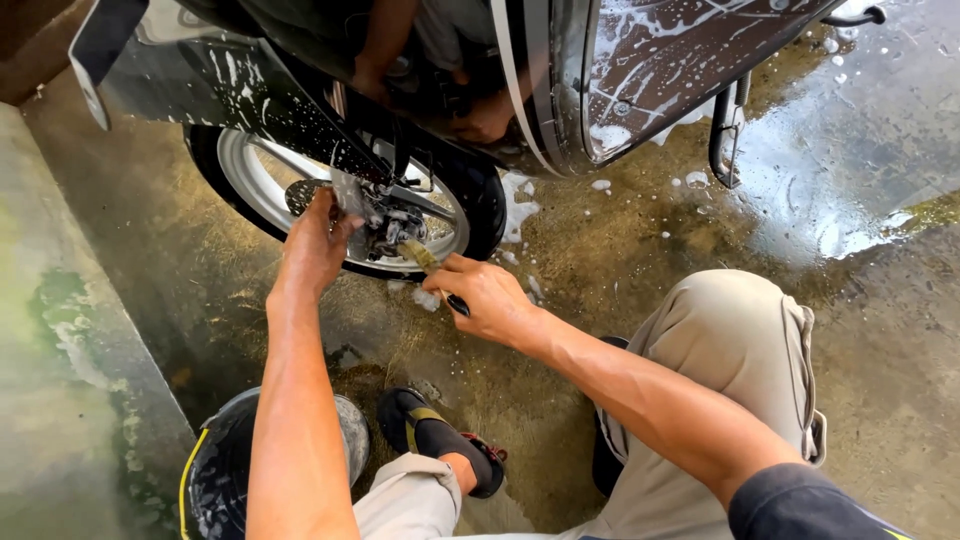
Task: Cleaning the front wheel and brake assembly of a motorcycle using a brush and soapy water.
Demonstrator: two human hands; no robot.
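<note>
Brush [428,268] in the right hand [487,297]: the fingers are curled shut around its dark handle, and the pale bristle end points up and left into the hub of the motorcycle wheel [345,195], where it meets the metal parts at the centre. The left hand [318,240] reaches in from the other side, fingers closed on a small grey pad or cloth [348,192] pressed against the wheel's silver rim beside the brake disc (what the pad is made of cannot be told). Both forearms are bare and wet.

The wheel stands upright on wet, stained concrete floor [640,250], dotted with flecks of white foam. Above it the dark bodywork [660,60] of the motorcycle is streaked with suds, and a black footpeg bracket [727,130] hangs below it. A concrete kerb [70,330] runs along the left. A dark bucket [225,470] with a yellow rim stripe sits by the person's sandalled foot [440,445], near their bent knee in beige trousers [730,340].
</note>
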